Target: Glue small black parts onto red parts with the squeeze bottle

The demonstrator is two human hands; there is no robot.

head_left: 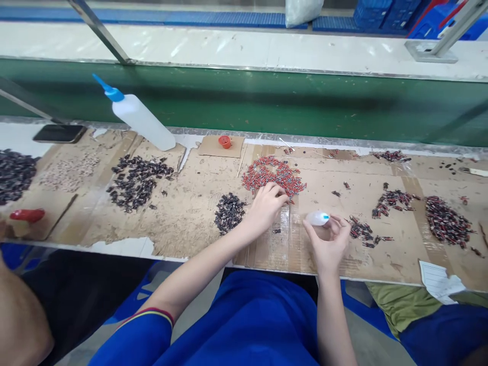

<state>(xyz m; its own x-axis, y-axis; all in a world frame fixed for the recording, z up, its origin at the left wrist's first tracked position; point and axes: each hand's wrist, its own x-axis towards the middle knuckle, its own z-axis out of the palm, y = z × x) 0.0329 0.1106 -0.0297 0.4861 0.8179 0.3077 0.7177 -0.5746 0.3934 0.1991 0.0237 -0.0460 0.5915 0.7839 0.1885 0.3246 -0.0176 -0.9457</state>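
My left hand (268, 202) reaches into the near edge of a pile of small red-and-grey parts (267, 170). Its fingers are curled down and pressed together; whatever they pinch is hidden. My right hand (331, 239) grips a small white squeeze bottle (315, 218) between thumb and fingers, the bottle lying sideways with its blue tip toward the fingers. Left of my left wrist lies a heap of small black parts (229, 213). Just right of my right hand are loose dark-and-red pieces (360, 229).
A large white bottle with a blue nozzle (143, 122) stands tilted at the back left, near a red cap (224, 142) on cardboard. More parts lie in a black heap (135, 180) and a dark-red heap (448, 221). A phone (60, 133) rests far left. People sit on both sides.
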